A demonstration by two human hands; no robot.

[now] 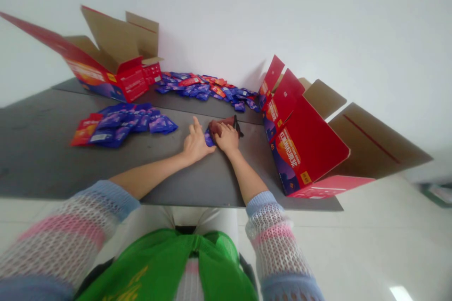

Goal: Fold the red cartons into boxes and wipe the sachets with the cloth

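Near the middle of the grey table, my right hand (228, 138) presses down on a crumpled brown cloth-like thing (229, 121), its fingers curled over it. A black piece (238, 127) sticks out at its right end; I cannot tell exactly what the brown thing is. A blue-purple packet (208, 139) lies partly hidden beneath it, between my two hands. Just left of that packet is my left hand (197, 145), its fingers spread and its thumb pointing toward the packet. Nothing is held in my left hand. Farther left lies a pile of blue-purple packets (123, 122) with some red-orange ones.
A long heap of packets (197, 87) lies along the wall. An open red carton (130, 80) stands at the back left. On the right are open red cartons (307, 146) with raised flaps, close to my right hand. The table's front edge (197, 202) is before my lap.
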